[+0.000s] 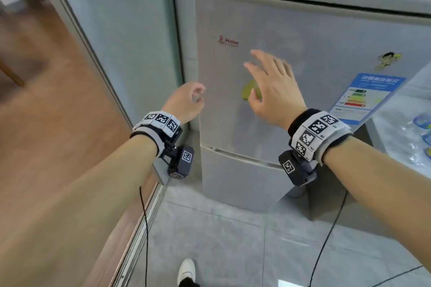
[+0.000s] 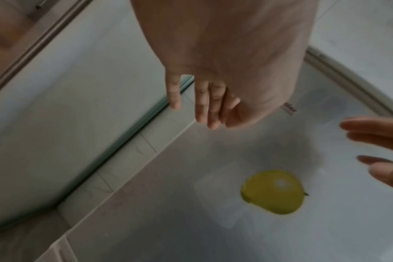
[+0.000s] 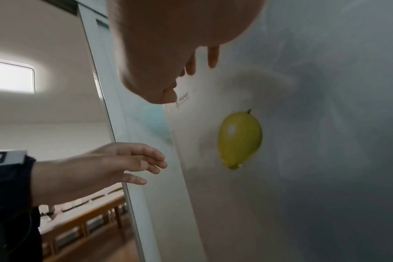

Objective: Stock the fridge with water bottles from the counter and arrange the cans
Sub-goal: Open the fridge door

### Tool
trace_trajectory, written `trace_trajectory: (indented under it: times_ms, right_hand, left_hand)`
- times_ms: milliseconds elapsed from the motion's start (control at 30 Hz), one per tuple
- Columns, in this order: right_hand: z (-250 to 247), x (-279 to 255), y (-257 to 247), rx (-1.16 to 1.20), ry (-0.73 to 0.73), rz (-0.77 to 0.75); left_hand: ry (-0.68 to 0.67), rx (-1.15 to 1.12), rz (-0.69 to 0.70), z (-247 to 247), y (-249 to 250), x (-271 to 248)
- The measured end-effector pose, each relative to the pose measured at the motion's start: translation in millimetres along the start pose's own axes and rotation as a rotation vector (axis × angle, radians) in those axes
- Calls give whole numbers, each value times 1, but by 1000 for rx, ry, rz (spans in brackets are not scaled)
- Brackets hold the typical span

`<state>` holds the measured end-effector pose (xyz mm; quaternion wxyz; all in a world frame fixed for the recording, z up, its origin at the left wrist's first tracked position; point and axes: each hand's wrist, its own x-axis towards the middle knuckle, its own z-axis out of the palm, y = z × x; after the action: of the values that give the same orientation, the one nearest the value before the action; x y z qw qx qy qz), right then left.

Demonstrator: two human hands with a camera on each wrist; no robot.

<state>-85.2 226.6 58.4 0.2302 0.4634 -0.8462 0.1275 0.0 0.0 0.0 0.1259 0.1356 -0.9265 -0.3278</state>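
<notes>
A small grey fridge (image 1: 303,72) with a red brand mark stands in front of me, both its doors closed. My left hand (image 1: 186,100) hovers at the left edge of the upper door (image 2: 213,212), fingers loosely curled and holding nothing. My right hand (image 1: 270,81) is spread in front of the door's middle, fingers straight, just above a yellow-green fruit magnet (image 3: 239,139). A plastic-wrapped pack of water bottles (image 1: 417,140) shows at the far right. No cans are in view.
A frosted glass sliding panel (image 1: 121,30) stands left of the fridge, close to my left hand. An energy label (image 1: 366,98) and a cartoon sticker (image 1: 387,60) sit on the door. Cables (image 1: 145,228) trail over the tiled floor.
</notes>
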Motion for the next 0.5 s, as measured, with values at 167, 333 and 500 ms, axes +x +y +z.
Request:
trace_trajectory:
  times_ms: [167, 333, 500]
  right_hand:
    - [9, 22, -5, -268, -71, 178]
    - [33, 20, -1, -401, -77, 265]
    - [51, 24, -5, -464, -47, 313]
  left_hand:
    - [3, -80, -135, 5, -21, 44]
    - [16, -191, -118, 16, -30, 81]
    - [39, -421, -132, 35, -45, 84]
